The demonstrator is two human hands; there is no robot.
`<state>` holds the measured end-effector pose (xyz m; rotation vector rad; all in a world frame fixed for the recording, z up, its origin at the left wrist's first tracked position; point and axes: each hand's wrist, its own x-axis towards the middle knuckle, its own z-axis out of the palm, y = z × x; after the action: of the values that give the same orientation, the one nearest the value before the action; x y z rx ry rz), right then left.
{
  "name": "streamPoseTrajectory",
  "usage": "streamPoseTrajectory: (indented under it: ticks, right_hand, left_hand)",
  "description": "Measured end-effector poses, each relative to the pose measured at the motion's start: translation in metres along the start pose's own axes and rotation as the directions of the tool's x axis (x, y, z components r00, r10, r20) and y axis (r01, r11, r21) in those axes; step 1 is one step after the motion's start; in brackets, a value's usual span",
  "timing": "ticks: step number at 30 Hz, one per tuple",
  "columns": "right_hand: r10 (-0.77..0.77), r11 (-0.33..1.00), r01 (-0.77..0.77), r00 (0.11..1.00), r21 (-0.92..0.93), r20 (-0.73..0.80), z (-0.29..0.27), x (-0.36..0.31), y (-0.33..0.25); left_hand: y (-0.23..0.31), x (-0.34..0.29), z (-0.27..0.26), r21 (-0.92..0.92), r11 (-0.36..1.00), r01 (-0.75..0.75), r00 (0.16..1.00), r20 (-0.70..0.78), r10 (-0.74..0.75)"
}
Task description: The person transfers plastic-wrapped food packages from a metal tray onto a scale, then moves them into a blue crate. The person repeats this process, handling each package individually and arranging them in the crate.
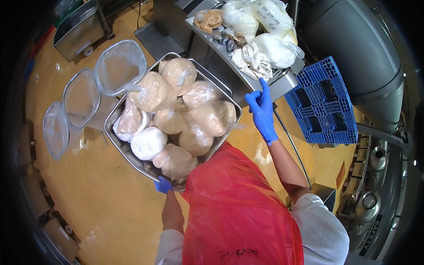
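A steel tub [132, 164] stands in front of me, heaped with several clear plastic bags of tan powder [170, 120] and one bag of white powder [149, 143]. My left hand [164, 184], in a blue glove, is closed on the tub's near rim at its lower corner. Reaching forward, my gloved right hand [263, 112] has its fingers stretched and holds nothing. Its fingertips are by the near edge of a steel table [282, 88]; whether they touch it I cannot tell. Bags of white powder [276, 51] and a small bag of brown powder [208, 20] lie on that table.
Several bins lined with clear plastic [120, 66] stand left of the tub. A blue pallet [324, 101] leans at the right, beside a large grey steel vessel [353, 48]. Another steel cart [79, 33] is at the far left. The floor is orange and shiny.
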<state>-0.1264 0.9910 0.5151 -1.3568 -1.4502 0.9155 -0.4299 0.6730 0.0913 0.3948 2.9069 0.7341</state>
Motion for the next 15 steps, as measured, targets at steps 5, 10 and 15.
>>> streamPoseTrajectory:
  ticks: [5, 10, 15]
  right_hand:
    - [-0.149, 0.984, 0.160, 0.980, -0.082, 0.132, 0.010, -0.009, -0.027]
    - [-0.100, 0.994, 0.105, 0.986, -0.033, 0.136, 0.019, -0.017, -0.024]
    - [-0.065, 0.998, 0.067, 0.992, -0.010, 0.109, 0.017, -0.039, -0.003]
  left_hand:
    - [-0.001, 0.003, -0.001, -0.016, 0.999, 0.051, 0.999, 0.015, -0.050]
    - [-0.012, 0.007, 0.007, -0.047, 0.998, 0.049, 0.999, -0.020, -0.050]
    - [-0.005, 0.008, -0.004, -0.140, 0.988, -0.061, 0.995, -0.084, 0.050]
